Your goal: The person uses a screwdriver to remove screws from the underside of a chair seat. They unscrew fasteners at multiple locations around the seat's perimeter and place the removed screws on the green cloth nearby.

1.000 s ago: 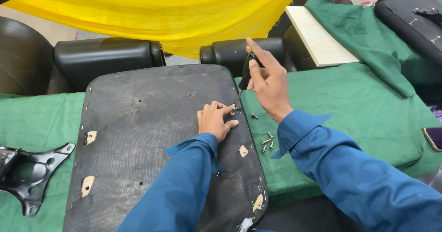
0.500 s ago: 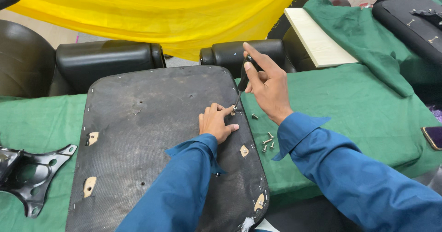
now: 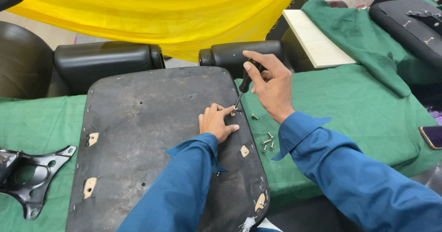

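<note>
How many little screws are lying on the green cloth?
5, as far as I can tell: one screw alone beside the seat panel, and a cluster of four nearer the right sleeve. More may hide under the arms.

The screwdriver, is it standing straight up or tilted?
Tilted. The screwdriver leans, handle up in the right hand, tip down by the left hand fingertips on the seat panel.

Blue sleeves, bare hands
Both arms wear long blue shirt sleeves — loose, smooth cloth with open, unbuttoned cuffs that flare at the wrists; the left hand [image 3: 215, 123] and right hand [image 3: 271, 88] are bare — no gloves
</note>
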